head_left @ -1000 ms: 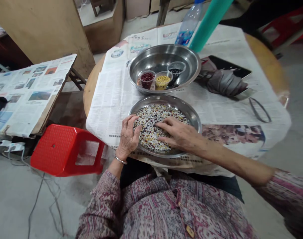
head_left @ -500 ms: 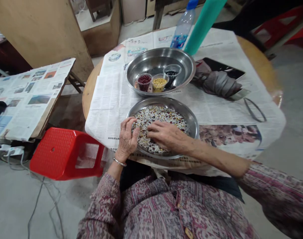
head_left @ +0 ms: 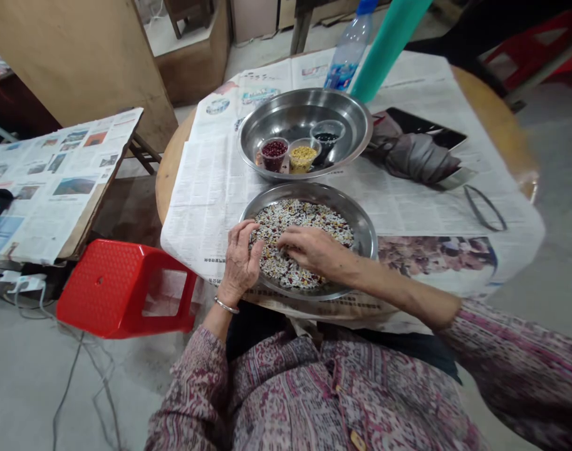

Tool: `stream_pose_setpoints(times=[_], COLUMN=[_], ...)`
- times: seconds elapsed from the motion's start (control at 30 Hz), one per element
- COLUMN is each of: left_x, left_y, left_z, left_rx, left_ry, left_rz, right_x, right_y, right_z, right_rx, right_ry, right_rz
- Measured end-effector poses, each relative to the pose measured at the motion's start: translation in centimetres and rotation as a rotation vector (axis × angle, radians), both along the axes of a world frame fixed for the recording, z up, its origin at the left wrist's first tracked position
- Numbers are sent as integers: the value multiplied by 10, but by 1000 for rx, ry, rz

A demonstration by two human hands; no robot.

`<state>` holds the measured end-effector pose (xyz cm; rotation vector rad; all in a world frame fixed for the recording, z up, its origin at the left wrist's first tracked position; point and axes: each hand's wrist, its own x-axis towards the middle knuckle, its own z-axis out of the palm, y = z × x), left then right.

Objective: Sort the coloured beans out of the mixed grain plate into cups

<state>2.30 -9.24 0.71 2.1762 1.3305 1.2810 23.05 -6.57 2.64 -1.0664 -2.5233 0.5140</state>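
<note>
A round metal tray [head_left: 368, 235] holds a mixed layer of white, yellow, dark red and black grains and beans [head_left: 309, 219]. My left hand [head_left: 241, 260] lies over its left rim, the thumb held apart from the curved fingers and no object visible in it. Over the middle of the mix, my right hand [head_left: 318, 250] has its fingers bent and drawn together at the grains; what is between the fingertips is hidden. Behind the tray, a larger metal basin [head_left: 262, 119] holds plastic cups of dark red beans [head_left: 274, 150], yellow grains [head_left: 303, 155] and black beans [head_left: 327, 134].
Newspaper [head_left: 205, 188] covers the round table. A plastic bottle [head_left: 350, 53] and a green cylinder [head_left: 389, 47] stand behind the basin. To the right lie a folded grey umbrella [head_left: 417, 156] and a dark flat device [head_left: 424, 125]. A red stool [head_left: 102, 282] is at the left.
My right hand's fingers have shifted slightly and drawn in more among the grains. My left hand keeps its place on the rim. The view has moved very slightly.
</note>
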Motion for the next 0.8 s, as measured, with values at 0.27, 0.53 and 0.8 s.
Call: stream_pose_setpoints(times=[0.27, 0.53, 0.8], left_x=[0, 0, 1], left_y=[0, 2, 1], left_z=[0, -2, -2], left_rx=[-9, 7, 21], left_ry=[21, -5, 1], left_rz=[12, 3, 4], right_x=[-27, -1, 42], right_y=[8, 58, 0], right_z=[-9, 3, 15], right_rx=[296, 239, -60], right_ry=[-13, -259, -59], right_rz=[263, -11, 91])
